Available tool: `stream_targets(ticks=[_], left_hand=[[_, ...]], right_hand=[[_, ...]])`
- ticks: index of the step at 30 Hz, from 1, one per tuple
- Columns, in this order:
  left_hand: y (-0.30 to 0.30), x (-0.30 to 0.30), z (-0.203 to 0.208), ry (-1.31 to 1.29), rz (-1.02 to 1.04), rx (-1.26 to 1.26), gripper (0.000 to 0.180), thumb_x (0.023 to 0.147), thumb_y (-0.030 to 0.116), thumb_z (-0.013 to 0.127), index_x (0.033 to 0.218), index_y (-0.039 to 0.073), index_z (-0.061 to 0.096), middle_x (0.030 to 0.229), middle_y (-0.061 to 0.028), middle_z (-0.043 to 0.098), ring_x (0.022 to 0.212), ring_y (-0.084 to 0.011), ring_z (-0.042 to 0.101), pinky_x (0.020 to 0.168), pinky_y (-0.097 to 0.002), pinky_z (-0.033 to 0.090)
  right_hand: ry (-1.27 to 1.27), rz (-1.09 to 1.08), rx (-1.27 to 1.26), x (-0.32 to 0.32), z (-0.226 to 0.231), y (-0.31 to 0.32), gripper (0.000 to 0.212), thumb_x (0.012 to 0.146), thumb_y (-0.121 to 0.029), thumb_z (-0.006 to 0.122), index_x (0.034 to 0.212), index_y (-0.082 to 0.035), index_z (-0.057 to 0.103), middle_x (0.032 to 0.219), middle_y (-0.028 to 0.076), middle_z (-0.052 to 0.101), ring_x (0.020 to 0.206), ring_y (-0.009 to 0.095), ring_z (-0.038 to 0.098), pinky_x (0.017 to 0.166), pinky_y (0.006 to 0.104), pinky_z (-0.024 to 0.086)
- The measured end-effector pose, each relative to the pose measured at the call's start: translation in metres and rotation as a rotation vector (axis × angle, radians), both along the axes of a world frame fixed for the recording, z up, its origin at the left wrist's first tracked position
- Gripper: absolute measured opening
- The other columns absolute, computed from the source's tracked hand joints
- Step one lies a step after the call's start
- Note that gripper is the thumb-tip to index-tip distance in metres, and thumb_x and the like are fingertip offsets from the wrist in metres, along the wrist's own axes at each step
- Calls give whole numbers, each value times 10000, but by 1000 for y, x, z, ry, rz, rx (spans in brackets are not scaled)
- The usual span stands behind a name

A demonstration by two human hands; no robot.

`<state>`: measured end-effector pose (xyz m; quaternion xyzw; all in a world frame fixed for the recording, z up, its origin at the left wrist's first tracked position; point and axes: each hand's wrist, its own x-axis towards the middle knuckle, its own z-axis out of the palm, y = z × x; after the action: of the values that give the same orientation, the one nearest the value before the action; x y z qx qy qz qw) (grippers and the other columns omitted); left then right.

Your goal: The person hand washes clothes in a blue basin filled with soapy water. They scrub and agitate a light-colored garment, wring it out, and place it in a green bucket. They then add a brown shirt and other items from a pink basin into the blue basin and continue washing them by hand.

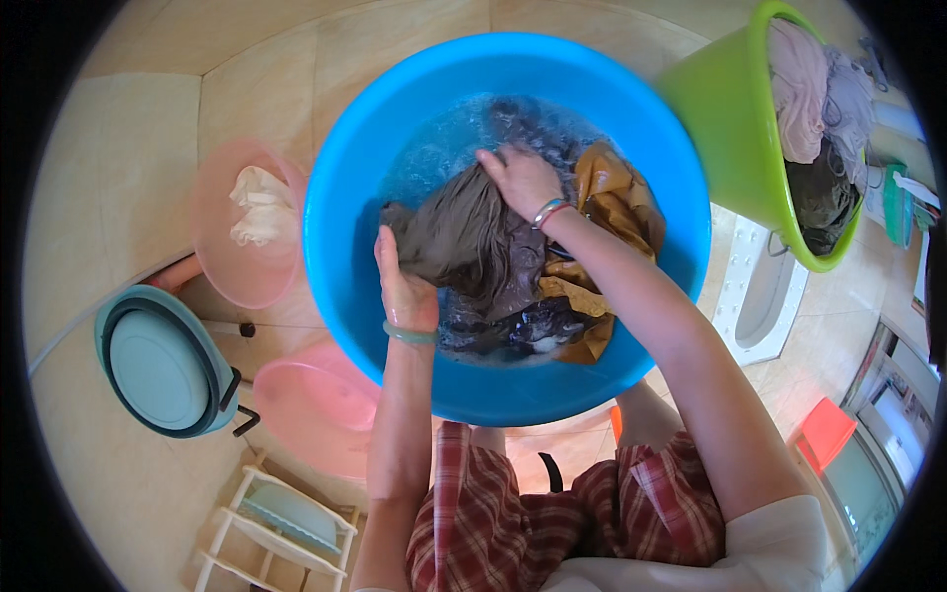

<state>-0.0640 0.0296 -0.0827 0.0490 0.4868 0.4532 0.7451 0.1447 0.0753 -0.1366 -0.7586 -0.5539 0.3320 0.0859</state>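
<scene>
A large blue basin (340, 128) of sudsy water holds a heap of wet clothes. My left hand (404, 294), with a green bangle at the wrist, grips the left end of a dark grey-brown garment (449, 232) lifted partly above the water; some of its fingers are hidden by the cloth. Farther back, my right hand (526, 183), wearing a silver bracelet and a red band, is closed on the same garment, its fingertips hidden. Brown-gold cloth (621, 192) lies to the right of it. A darker wet piece (523, 326) floats at the near side.
A green bucket (710, 109) of clothes leans at the right, near a white squat toilet (760, 296). To the left are a pink basin (247, 266) holding white cloth (261, 205), another pink basin (316, 414), a folded teal basin (163, 360) and a white rack (266, 533).
</scene>
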Motion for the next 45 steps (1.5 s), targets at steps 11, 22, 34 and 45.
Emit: stream_targets(ticks=[11,22,34,45], left_hand=[[-1,14,-16,-145,-53,-56,579,1013,504,380,1476,158,342,1475,-79,411,1358,-264,369,1126,-434,301],[19,19,-15,-515,-162,-6,546,985,500,450,1333,84,511,1243,-101,593,1126,-258,567,974,-424,466],[-11,57,28,-157,104,-226,513,984,457,468,1328,79,514,1290,-85,574,1197,-236,540,1020,-395,440],[-14,14,17,1379,-617,809,655,760,319,810,1294,77,518,1345,-158,467,1206,-332,479,1011,-449,381]], right_hand=[[130,178,324,-30,34,-19,172,894,-232,581,978,-121,682,1070,94,608,1023,315,559,829,407,513],[412,657,751,-105,151,-77,192,691,-305,711,752,-160,601,915,27,486,852,179,501,596,296,494],[-29,321,826,-17,58,-2,144,724,-247,671,673,-137,594,723,18,575,683,204,624,471,340,500],[1457,-941,-103,61,76,-24,354,876,-160,701,1163,8,580,1097,105,641,998,182,614,907,334,491]])
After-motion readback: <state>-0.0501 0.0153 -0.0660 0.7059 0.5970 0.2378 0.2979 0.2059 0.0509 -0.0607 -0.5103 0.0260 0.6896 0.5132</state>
